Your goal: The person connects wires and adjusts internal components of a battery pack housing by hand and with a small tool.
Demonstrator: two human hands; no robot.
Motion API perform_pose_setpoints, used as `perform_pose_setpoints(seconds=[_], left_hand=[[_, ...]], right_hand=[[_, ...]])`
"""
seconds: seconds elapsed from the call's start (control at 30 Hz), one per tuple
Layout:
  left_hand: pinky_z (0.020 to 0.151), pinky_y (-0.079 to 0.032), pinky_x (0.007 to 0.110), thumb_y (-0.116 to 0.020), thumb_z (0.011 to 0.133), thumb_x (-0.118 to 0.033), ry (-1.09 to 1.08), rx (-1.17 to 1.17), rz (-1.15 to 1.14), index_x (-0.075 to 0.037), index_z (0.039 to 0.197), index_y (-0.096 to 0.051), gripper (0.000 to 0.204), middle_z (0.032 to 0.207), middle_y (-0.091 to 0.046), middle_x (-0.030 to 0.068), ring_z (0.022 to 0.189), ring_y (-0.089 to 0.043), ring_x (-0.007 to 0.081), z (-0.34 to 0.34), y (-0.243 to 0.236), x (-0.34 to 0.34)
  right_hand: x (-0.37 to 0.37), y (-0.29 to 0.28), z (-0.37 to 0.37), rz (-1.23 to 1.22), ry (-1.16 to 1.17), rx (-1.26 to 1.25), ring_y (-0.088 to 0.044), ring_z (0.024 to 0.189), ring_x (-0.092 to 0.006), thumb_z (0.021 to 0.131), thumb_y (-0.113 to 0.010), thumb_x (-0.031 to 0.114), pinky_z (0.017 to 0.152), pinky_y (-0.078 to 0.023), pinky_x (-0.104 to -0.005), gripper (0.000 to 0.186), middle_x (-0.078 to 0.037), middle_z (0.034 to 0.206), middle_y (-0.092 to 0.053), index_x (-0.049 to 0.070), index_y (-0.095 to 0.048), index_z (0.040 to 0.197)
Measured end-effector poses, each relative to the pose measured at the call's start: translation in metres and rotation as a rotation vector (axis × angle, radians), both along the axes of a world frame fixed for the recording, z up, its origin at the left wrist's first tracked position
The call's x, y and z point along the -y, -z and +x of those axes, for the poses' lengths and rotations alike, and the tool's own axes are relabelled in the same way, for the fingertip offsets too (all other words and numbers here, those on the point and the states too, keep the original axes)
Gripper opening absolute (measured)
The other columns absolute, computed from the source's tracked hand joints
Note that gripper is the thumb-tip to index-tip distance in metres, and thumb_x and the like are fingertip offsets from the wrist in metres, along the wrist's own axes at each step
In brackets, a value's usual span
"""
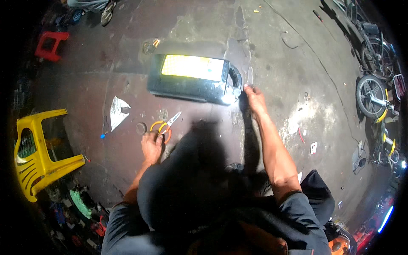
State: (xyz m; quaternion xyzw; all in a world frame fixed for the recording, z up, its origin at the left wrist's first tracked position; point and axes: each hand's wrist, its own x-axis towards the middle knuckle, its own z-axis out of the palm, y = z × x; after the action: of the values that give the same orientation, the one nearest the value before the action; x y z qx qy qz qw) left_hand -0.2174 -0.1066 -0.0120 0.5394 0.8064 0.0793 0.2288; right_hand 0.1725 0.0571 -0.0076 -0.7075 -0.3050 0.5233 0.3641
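Observation:
A black box-shaped case [187, 88] with a bright yellow label on top and a carry handle [235, 78] at its right end lies on the floor ahead of me. My right hand [255, 98] is beside that handle end, fingers drawn together; what they hold, if anything, is too small to make out. Lower left, my left hand [152, 146] has its fingers closed at the handles of a pair of scissors [172, 120] with yellow and orange grips. The blades point up and right, away from me. A roll of tape [141, 128] lies just left of the scissors.
A crumpled white sheet [119, 111] lies left of the tape. A yellow plastic chair [51, 170] and a red stool [52, 44] stand at left. Motorbike wheels [370, 97] line the right side. A cable [316, 55] crosses the floor. Another person's shoe [108, 13] shows far left.

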Motion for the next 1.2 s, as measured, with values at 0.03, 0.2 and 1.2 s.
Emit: perform_pose_setpoints(seconds=[0.03,0.2,1.2], left_hand=[[0.091,-0.045,0.047,-0.063,0.088,-0.026,-0.02,0.083,0.115,-0.002,0.11,-0.067,0.032,0.111,-0.064,0.0243,0.109,-0.058,0.0404,-0.007,0.003,-0.014],[0.102,-0.039,0.037,-0.059,0.095,-0.04,-0.316,0.409,0.482,0.009,0.127,-0.055,0.058,0.126,-0.058,0.0256,0.119,-0.054,0.0305,-0.009,-0.002,-0.14],[0.102,-0.042,0.041,-0.06,0.089,-0.055,-0.207,1.104,-0.902,-0.003,0.128,-0.058,0.065,0.128,-0.061,0.0111,0.114,-0.058,0.0282,0.302,-0.276,-0.151]], right_hand=[[0.0,0.014,-0.005,0.015,0.081,-0.037,-0.06,0.102,-0.026,0.091,-0.065,0.034,0.091,-0.046,-0.0391,0.052,-0.017,0.114,-0.065,-0.004,-0.058,0.125],[-0.029,0.045,0.014,-0.046,0.097,-0.334,-0.056,0.111,-0.0264,0.094,-0.061,0.038,0.098,-0.044,-0.0388,0.054,-0.015,0.127,-0.06,-0.001,-0.056,0.13],[0.216,-0.457,0.154,-0.141,0.877,-0.562,-0.062,0.1,-0.0215,0.088,-0.069,0.016,0.088,-0.051,-0.0328,0.043,-0.014,0.114,-0.064,-0.004,-0.055,0.124]])
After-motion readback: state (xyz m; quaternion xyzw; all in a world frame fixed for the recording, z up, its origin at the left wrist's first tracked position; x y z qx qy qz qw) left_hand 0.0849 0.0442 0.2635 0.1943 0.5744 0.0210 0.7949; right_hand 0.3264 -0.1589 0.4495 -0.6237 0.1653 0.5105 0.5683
